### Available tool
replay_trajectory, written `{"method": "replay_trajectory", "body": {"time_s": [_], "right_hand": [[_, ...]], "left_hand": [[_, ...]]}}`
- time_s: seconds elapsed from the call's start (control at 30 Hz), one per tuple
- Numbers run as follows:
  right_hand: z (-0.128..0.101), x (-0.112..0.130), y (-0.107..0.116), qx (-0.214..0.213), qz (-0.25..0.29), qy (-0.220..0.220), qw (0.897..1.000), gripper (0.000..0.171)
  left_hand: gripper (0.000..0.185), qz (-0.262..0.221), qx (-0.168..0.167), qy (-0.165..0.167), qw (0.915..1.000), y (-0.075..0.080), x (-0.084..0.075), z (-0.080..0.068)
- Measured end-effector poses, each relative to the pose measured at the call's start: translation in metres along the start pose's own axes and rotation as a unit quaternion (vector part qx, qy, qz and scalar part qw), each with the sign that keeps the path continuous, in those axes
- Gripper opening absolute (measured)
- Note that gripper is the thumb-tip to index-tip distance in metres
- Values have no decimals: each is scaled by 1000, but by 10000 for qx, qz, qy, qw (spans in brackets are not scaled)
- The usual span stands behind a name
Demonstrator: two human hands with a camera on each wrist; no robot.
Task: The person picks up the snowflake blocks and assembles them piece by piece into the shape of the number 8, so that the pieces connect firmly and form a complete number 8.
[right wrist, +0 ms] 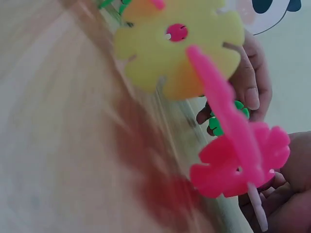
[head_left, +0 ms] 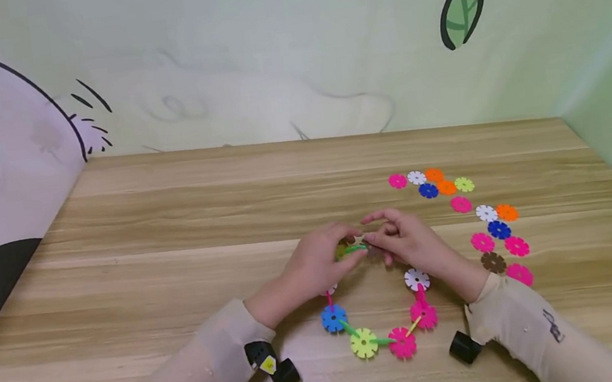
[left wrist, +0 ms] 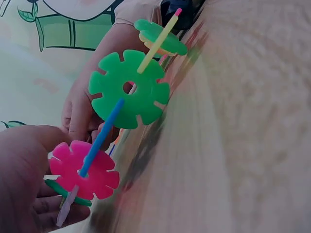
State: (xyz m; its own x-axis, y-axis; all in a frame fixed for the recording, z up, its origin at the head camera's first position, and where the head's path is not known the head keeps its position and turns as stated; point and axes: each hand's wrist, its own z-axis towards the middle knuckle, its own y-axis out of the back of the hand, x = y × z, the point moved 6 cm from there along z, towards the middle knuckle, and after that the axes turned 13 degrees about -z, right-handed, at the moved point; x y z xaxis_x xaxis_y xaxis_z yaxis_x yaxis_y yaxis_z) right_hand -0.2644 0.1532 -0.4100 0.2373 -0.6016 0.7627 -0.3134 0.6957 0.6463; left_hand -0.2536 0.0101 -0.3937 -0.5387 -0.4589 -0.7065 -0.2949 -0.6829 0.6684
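Slotted plastic discs are joined edge to edge in a curved chain on the table. In the head view a blue disc (head_left: 334, 319), a yellow-green disc (head_left: 363, 343), pink discs (head_left: 402, 343) and a white disc (head_left: 417, 279) form its near part. My left hand (head_left: 320, 256) holds a green disc (head_left: 356, 248) seen edge-on between thumb and fingers. Thumb and index of my right hand (head_left: 412, 241) pinch a small disc at the green one's right end, mostly hidden by the fingertips. Close to the left wrist camera stands a pink disc (left wrist: 85, 170).
Loose discs lie in a bent row on the right, among them a brown disc (head_left: 493, 262), an orange disc (head_left: 507, 212) and a dark blue disc (head_left: 428, 190). The wooden table (head_left: 198, 198) meets a painted wall (head_left: 266, 55) at the back.
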Motion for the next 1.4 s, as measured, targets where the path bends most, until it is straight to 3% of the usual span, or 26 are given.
{"method": "replay_trajectory", "body": {"time_s": [0.13, 0.27, 0.43, 0.6, 0.67, 0.87, 1.07, 1.27, 1.4], "right_hand": [[2, 5, -2, 174, 46, 147, 9997, 42], [1, 7, -3, 279, -75, 162, 9995, 43], [-2, 5, 6, 270, -505, 35, 9984, 34], [-7, 2, 33, -16, -1205, -211, 9925, 27], [-10, 0, 47, -252, -1696, -359, 9845, 26], [-17, -18, 89, -719, -3059, -902, 9451, 28], [-23, -45, 111, -380, -3616, -1667, 9165, 39], [-27, -58, 115, -140, -3793, -2099, 9011, 40], [-26, -61, 115, -135, -3817, -2101, 9000, 36]], "left_hand": [[44, 142, 261, 18, 9996, -1, -2, 1], [39, 281, 359, 47, 9990, -2, -2, 1], [36, 311, 339, 246, 9986, -1, 0, 0], [37, 229, 334, 470, 9981, -1, 3, -1], [37, 197, 320, 554, 9978, 0, 4, -1], [36, 262, 247, 725, 9967, 2, 6, -1], [36, 430, 158, 824, 9955, 4, 10, -1], [36, 407, 135, 833, 9956, 5, 11, -2], [36, 430, 134, 810, 9957, 5, 11, -2]]}}
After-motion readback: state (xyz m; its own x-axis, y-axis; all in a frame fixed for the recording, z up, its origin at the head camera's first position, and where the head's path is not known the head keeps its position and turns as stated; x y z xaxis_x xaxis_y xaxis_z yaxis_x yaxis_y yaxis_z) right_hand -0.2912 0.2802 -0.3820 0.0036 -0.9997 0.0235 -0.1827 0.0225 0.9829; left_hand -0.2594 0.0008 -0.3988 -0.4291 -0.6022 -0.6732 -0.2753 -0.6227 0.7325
